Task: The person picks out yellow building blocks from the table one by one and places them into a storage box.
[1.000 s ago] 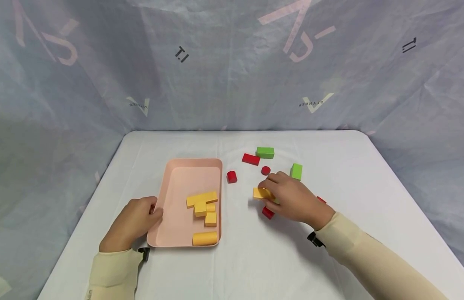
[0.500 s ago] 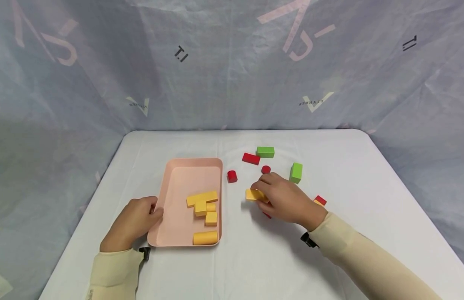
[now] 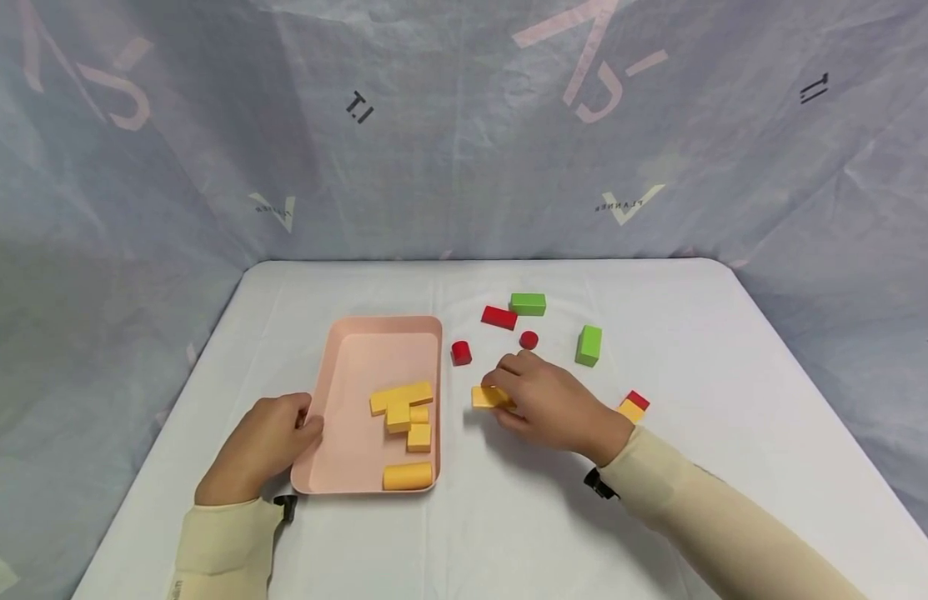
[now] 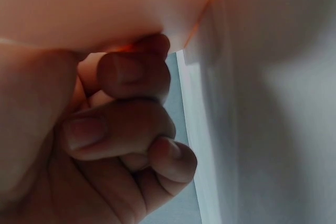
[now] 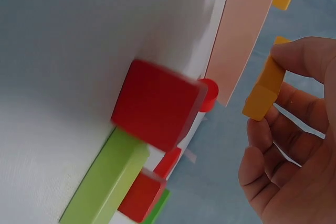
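Note:
My left hand grips the left wall of a pink tray, thumb over the rim. In the left wrist view its curled fingers lie under the tray's edge. Held above the table, a yellow rectangular block is pinched between the thumb and fingers of my right hand, just right of the tray. The right wrist view shows the same yellow block tilted in the fingertips. Several yellow pieces lie in the tray, among them a long block and a cylinder.
Beyond the right hand lie a red cylinder, a red block, a round red piece and two green blocks. Red and yellow blocks sit by the right wrist. A large red block shows in the right wrist view.
My right hand has moved left toward the tray with the yellow block, uncovering the red and yellow blocks by the wrist. The left hand stays on the tray.

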Motion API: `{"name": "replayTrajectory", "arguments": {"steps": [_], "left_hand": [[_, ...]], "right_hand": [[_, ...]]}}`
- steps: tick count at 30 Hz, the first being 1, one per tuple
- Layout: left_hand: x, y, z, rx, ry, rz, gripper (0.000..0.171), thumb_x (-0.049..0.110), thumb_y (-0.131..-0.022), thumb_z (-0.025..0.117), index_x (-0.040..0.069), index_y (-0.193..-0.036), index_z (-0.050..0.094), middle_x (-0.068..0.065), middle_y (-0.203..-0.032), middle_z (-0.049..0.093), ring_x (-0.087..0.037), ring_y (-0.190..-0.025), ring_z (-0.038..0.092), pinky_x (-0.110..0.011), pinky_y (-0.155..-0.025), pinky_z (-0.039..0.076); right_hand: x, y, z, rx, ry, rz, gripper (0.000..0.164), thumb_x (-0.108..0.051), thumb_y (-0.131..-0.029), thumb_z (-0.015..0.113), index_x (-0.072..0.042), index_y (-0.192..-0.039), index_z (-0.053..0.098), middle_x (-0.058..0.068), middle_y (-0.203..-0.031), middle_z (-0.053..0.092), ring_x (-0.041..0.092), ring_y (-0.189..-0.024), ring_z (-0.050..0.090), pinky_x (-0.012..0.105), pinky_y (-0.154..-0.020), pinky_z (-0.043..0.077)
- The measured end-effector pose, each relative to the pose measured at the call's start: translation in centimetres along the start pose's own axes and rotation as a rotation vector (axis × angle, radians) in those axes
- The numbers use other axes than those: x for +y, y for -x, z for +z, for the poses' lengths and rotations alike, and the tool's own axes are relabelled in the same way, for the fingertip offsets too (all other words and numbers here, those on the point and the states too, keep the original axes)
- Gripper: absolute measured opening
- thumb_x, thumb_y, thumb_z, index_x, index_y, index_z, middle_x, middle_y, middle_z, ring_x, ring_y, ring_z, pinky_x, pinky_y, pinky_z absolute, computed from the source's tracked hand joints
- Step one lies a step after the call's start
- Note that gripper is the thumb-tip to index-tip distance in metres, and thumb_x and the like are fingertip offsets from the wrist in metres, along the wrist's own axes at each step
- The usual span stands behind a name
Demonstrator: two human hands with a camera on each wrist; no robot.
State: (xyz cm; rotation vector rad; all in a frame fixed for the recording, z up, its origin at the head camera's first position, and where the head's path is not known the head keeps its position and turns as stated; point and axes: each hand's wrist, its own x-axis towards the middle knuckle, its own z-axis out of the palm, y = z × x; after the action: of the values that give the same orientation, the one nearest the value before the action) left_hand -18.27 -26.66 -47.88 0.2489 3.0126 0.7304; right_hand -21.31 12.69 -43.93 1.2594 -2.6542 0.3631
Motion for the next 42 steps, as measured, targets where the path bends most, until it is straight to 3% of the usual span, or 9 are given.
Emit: {"name": "replayTrajectory", "arguments": {"steps": [15,25,42], "left_hand": [[-0.1,0.1,-0.1,-0.010,0.006,-0.008,0.021,0.013,-0.084,0.056,0.015,-0.064,0.047,0.002,-0.053,0.038,-0.014,-0.046,0.038,-0.031,-0.043,0.031],[-0.3,0.0,0.0,-0.009,0.013,-0.004,0.021,0.013,-0.084,0.056,0.015,-0.064,0.047,0.002,-0.053,0.038,-0.014,-0.046,0.038,-0.031,-0.043,0.031],[-0.3,-0.1,0.0,-0.003,0.022,-0.004,0.020,0.014,-0.083,0.056,0.015,-0.064,0.048,0.002,-0.053,0.039,-0.014,-0.046,0.039,-0.031,-0.043,0.032]], "right_hand": [[-1.0,-0.9,1.3,-0.039,-0.008,-0.023,0.033,-0.030,-0.080,0.069,-0.019,-0.110,0.060,-0.009,-0.098,0.050,0.005,-0.090,0.040,0.025,-0.072,0.048],[-1.4,-1.4,1.1,-0.057,-0.012,-0.008,0.036,-0.033,-0.079,0.071,-0.020,-0.111,0.060,-0.010,-0.100,0.051,0.004,-0.092,0.039,0.024,-0.075,0.048],[-2.7,-2.6,1.1,-0.048,-0.021,-0.070,0.035,-0.032,-0.081,0.070,-0.019,-0.112,0.060,-0.009,-0.102,0.052,0.004,-0.092,0.039,0.023,-0.074,0.047]]}}
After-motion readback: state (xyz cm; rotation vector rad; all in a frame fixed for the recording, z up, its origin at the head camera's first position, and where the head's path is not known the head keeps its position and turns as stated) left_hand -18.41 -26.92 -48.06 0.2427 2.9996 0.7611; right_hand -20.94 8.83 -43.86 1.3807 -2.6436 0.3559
